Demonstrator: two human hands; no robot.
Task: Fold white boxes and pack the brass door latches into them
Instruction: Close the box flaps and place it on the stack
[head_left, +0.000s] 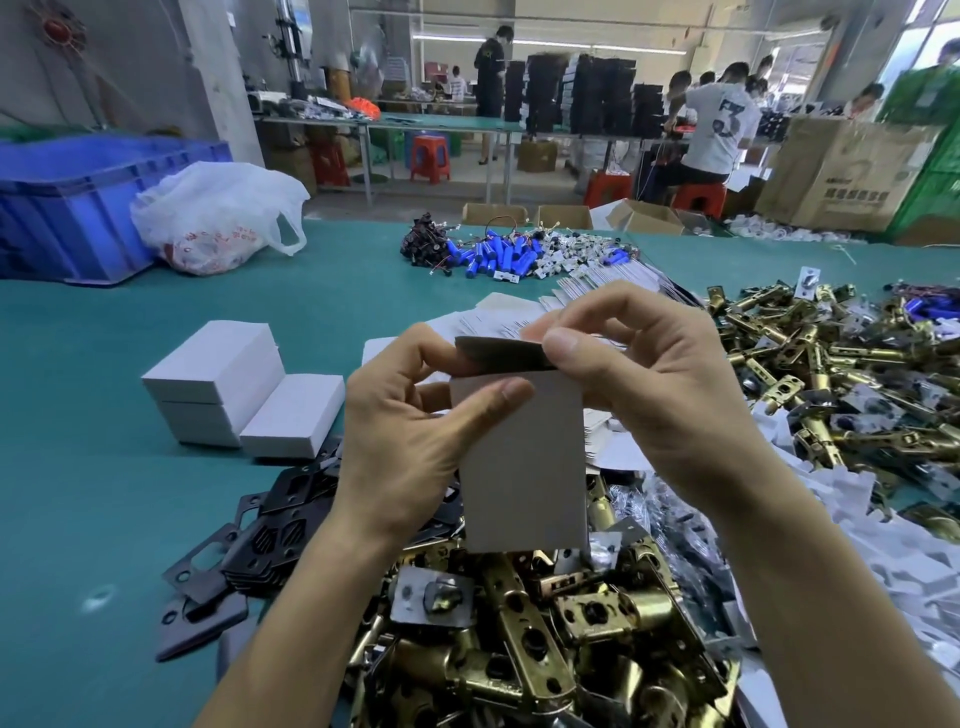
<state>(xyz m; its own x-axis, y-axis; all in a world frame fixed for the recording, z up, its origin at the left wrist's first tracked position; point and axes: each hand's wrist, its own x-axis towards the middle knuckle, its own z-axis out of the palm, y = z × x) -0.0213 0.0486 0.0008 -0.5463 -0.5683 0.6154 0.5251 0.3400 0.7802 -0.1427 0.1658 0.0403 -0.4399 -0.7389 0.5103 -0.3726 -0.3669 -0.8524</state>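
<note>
Upright white box (524, 467) held above the brass door latches (545, 623), left hand (410, 431) gripping its side, right hand (639, 384) pinching the raised top flap (506, 356); uneven thumb pressure could crease the flap crooked or collapse the shell.

A worker at a packing table, seen through a head-worn wide-angle camera, appears only as a left hand (410, 431), a right hand (654, 384) and two forearms. The left forearm (291, 623) and right forearm (831, 597) are bare to the frame's lower edge; any sleeve higher up lies out of view. The right thumbnail (563, 343) and left thumbnail (511, 388) look short and plain, though blur softens them.
</note>
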